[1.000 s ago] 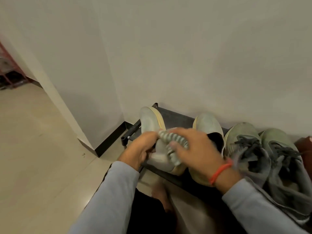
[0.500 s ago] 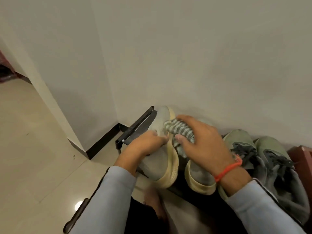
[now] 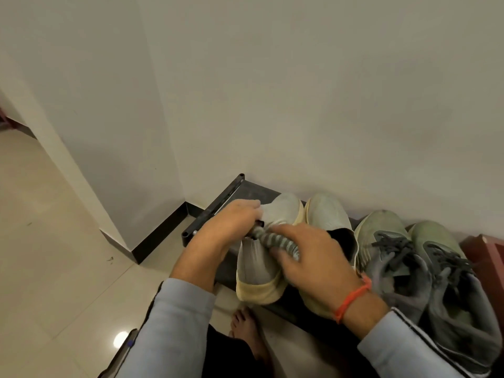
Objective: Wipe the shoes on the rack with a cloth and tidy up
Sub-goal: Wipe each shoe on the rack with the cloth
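A pale grey slip-on shoe (image 3: 261, 260) with a cream sole lies at the left end of the black shoe rack (image 3: 218, 203). My left hand (image 3: 231, 225) grips its left side near the collar. My right hand (image 3: 308, 257) holds a grey-and-white striped cloth (image 3: 275, 241) pressed on the top of that shoe. Its twin, the second pale shoe (image 3: 327, 214), stands just right of it, partly hidden by my right hand.
A pair of green-grey laced sneakers (image 3: 403, 249) fills the rack's right part, beside a dark red object (image 3: 488, 255) at the frame edge. White walls stand behind and to the left. My bare foot (image 3: 248, 331) is on the tiled floor below the rack.
The shoe has been turned from its side to sole-down on the rack. The cloth has slid back from the toe toward the collar. The view has tilted down and closer.
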